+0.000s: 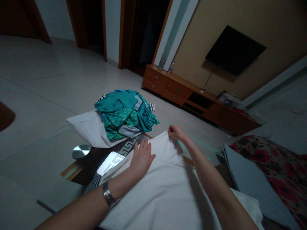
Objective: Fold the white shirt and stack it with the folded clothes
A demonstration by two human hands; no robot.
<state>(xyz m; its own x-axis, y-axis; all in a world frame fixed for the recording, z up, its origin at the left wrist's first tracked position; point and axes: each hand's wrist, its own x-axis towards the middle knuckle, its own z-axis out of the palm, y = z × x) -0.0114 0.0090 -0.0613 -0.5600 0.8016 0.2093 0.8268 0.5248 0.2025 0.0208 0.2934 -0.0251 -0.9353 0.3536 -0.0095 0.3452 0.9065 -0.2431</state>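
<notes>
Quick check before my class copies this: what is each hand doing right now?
Left hand: open, laid flat on the white cloth.
Right hand: closed, pinching the cloth's far corner.

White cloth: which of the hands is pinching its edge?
The right hand, closed on a corner of the white cloth; the left hand, silver bracelet at its wrist, rests open on it.
</notes>
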